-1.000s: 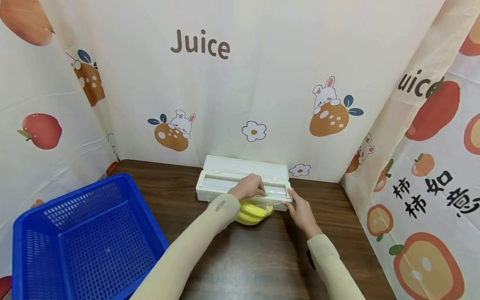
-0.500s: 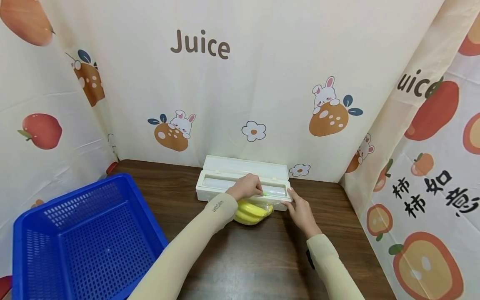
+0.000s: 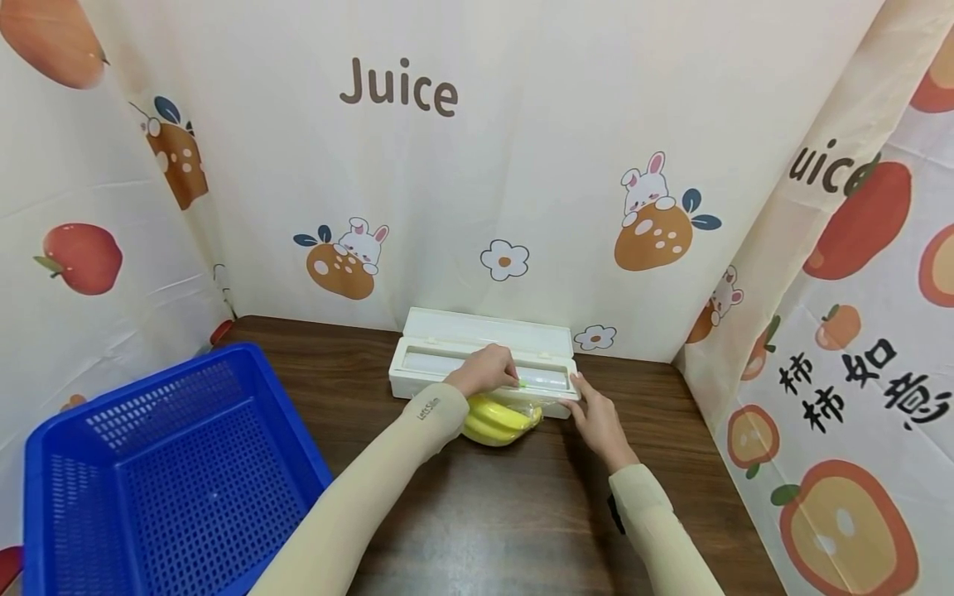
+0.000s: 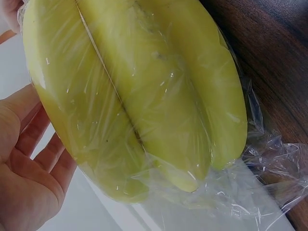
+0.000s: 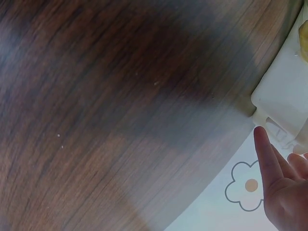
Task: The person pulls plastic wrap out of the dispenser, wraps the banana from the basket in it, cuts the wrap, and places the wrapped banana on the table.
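Your bananas [image 3: 501, 420] lie film-wrapped on the table [image 3: 484, 513] against the dispenser [image 3: 483, 362], film apparently uncut: your left hand [image 3: 488, 371], fingers curled, presses its cutter rail, and your right hand [image 3: 599, 422] steadies the end with straight fingers.

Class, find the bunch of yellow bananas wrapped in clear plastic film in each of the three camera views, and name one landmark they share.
Head: bunch of yellow bananas at centre, before the white film dispenser box.
Left wrist: fills most of the frame.
Right wrist: only a yellow sliver at the top right edge, probably the bananas.
Shared landmark: dark wooden table.
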`<state>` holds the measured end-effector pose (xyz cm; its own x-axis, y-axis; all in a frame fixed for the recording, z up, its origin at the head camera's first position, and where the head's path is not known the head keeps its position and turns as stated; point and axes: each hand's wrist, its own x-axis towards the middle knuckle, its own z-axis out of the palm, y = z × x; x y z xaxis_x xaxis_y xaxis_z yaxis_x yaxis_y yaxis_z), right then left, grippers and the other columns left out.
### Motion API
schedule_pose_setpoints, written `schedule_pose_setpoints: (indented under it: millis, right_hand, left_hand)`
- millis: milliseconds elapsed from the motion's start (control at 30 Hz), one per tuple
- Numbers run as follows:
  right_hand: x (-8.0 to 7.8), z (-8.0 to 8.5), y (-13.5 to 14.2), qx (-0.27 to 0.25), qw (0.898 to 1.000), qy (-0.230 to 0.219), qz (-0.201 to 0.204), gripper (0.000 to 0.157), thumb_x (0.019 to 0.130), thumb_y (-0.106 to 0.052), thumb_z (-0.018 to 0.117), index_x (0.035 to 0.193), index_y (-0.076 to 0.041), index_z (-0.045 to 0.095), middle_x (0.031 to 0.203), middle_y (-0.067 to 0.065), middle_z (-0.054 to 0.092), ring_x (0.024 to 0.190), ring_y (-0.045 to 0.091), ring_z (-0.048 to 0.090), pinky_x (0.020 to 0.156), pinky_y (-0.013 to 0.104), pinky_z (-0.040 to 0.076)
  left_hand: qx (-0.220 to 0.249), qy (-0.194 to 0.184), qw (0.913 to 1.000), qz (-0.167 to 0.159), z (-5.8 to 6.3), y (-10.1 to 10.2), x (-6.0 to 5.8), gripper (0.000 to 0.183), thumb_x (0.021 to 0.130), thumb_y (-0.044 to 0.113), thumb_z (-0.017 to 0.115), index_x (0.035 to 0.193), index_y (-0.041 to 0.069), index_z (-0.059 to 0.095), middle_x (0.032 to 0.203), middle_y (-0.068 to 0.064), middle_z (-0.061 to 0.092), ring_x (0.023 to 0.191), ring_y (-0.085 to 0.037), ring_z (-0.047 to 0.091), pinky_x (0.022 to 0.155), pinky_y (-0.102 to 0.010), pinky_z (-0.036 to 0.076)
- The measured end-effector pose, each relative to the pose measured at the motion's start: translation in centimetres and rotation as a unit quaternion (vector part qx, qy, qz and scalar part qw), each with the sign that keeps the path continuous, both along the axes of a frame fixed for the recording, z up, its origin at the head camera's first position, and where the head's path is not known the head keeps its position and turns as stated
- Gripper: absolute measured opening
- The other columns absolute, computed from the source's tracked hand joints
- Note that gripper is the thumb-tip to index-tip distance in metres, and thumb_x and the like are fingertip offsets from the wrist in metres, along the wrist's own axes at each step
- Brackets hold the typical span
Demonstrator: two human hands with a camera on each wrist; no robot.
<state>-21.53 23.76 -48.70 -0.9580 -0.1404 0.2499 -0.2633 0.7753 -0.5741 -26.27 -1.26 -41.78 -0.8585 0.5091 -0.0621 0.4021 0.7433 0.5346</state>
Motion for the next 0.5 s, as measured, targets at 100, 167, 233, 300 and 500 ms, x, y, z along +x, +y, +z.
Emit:
schedule_pose_setpoints:
  millis: [100, 167, 233, 300, 500]
  right_hand:
    - [-0.03, 0.05, 0.00, -0.001, 1.000, 0.000, 0.000, 0.057, 0.101, -0.014, 0.072, 0.152, 0.003, 0.052, 0.155, 0.029, 0.047, 0.140, 0.048, 0.051, 0.111, 0.062, 0.045]
    - [-0.04, 0.09, -0.01, -0.001, 1.000, 0.001, 0.001, 0.057, 0.101, -0.014, 0.072, 0.152, 0.003, 0.052, 0.155, 0.029, 0.047, 0.139, 0.048, 0.051, 0.111, 0.062, 0.046]
    - [-0.06, 0.11, 0.01, -0.003, 1.000, 0.000, 0.000, 0.057, 0.101, -0.014, 0.072, 0.152, 0.002, 0.052, 0.155, 0.029, 0.047, 0.139, 0.048, 0.051, 0.111, 0.062, 0.045]
    - [-0.03, 0.13, 0.02, -0.004, 1.000, -0.004, -0.002, 0.058, 0.101, -0.015, 0.072, 0.153, 0.002, 0.052, 0.156, 0.029, 0.047, 0.140, 0.048, 0.051, 0.111, 0.063, 0.045]
    - [0.10, 0.13, 0.01, 0.000, 1.000, -0.017, -0.007, 0.060, 0.101, -0.016, 0.072, 0.154, 0.002, 0.051, 0.157, 0.028, 0.045, 0.141, 0.048, 0.050, 0.112, 0.063, 0.045]
  left_hand:
    - [-0.002, 0.005, 1.0000, 0.000, 0.04, -0.10, 0.03, 0.011, 0.099, 0.018, 0.077, 0.101, 0.011, 0.085, 0.104, -0.001, 0.080, 0.094, -0.015, 0.072, 0.092, -0.034, 0.060]
    - [-0.003, 0.007, 1.0000, 0.001, 0.06, -0.16, 0.02, 0.011, 0.099, 0.018, 0.077, 0.102, 0.011, 0.085, 0.104, -0.001, 0.080, 0.095, -0.014, 0.072, 0.092, -0.034, 0.060]
    - [-0.003, 0.008, 1.0000, 0.001, 0.08, -0.21, 0.01, 0.011, 0.099, 0.018, 0.077, 0.102, 0.011, 0.085, 0.104, -0.001, 0.080, 0.095, -0.015, 0.072, 0.092, -0.034, 0.060]
    - [-0.003, 0.006, 1.0000, 0.001, 0.08, -0.25, 0.00, 0.011, 0.099, 0.019, 0.077, 0.102, 0.011, 0.085, 0.104, -0.001, 0.080, 0.095, -0.015, 0.072, 0.092, -0.034, 0.060]
    - [-0.005, 0.006, 1.0000, 0.000, 0.08, -0.33, 0.08, 0.011, 0.099, 0.018, 0.077, 0.102, 0.011, 0.085, 0.104, -0.001, 0.080, 0.096, -0.015, 0.072, 0.092, -0.035, 0.060]
